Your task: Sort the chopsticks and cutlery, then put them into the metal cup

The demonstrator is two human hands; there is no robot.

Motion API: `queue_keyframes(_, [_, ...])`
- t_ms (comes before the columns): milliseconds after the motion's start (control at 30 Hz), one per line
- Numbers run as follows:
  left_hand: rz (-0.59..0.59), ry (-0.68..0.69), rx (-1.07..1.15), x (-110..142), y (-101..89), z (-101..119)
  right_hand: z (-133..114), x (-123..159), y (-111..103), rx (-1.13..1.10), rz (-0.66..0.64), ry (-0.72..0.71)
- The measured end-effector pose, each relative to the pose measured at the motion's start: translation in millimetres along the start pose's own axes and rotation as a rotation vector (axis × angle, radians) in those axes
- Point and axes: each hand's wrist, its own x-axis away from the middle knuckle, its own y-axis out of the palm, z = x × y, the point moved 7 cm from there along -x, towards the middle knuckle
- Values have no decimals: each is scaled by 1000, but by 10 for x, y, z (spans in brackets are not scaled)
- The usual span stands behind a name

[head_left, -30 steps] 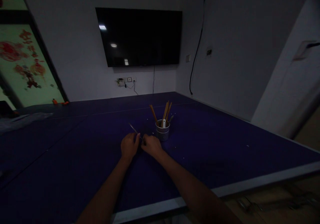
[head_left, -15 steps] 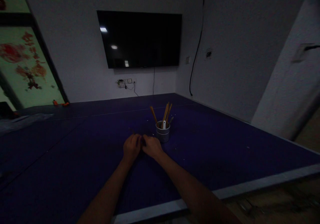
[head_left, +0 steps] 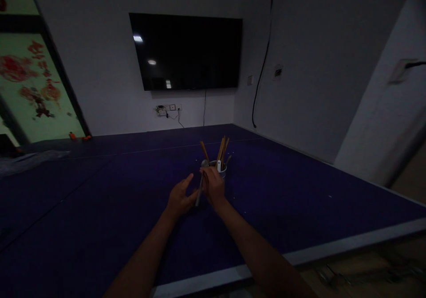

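Observation:
A metal spoon [head_left: 199, 196] is pinched in my right hand [head_left: 214, 183], its bowl up and its handle slanting down toward me. My left hand [head_left: 180, 197] is just left of the handle, thumb and fingers spread; whether a fingertip touches the handle I cannot tell. Right behind my right hand stands a light-coloured cup [head_left: 223, 172], its lower part hidden by that hand. Wooden chopsticks [head_left: 221, 149], a piece with a white handle [head_left: 218, 165] and a metal utensil [head_left: 228, 159] stick up out of the cup.
The dark blue table [head_left: 286, 200] has a pale front edge [head_left: 333, 245] and a few small white specks. Clear plastic wrap [head_left: 36, 160] lies at the far left, with orange objects [head_left: 80, 137] at the back. A television [head_left: 186, 54] hangs on the wall.
My hands were together low in front of the cup and have parted. The right hand has moved up and right to the cup with the spoon; the left has opened.

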Motion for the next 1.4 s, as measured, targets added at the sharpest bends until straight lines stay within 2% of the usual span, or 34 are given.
queue_keyframes(100, [35,108,-61,-13,-38,88,183,-70,-164,-22,125,122])
queue_keyframes(200, [35,44,-68,-48,-67,59,354,-105,-251,-3,182,242])
queue_keyframes(367, [-7,-52,-10,-97,-68,14,503,-108,-257,139,168,349])
queue_keyframes(500, [-76,-77,22,-108,-16,-1,555,-113,-215,279,98,356])
queue_keyframes(633, [-82,-79,42,-107,-6,-4,586,-136,-159,403,-7,335])
queue_keyframes(800, [-90,-79,46,-101,2,-9,598,-147,-114,514,-63,304])
queue_keyframes(1067, [-103,-77,47,-98,20,-6,631,-144,-62,584,-135,305])
queue_keyframes(1400, [-168,-95,72,-89,69,-7,614,-152,-73,558,-132,317])
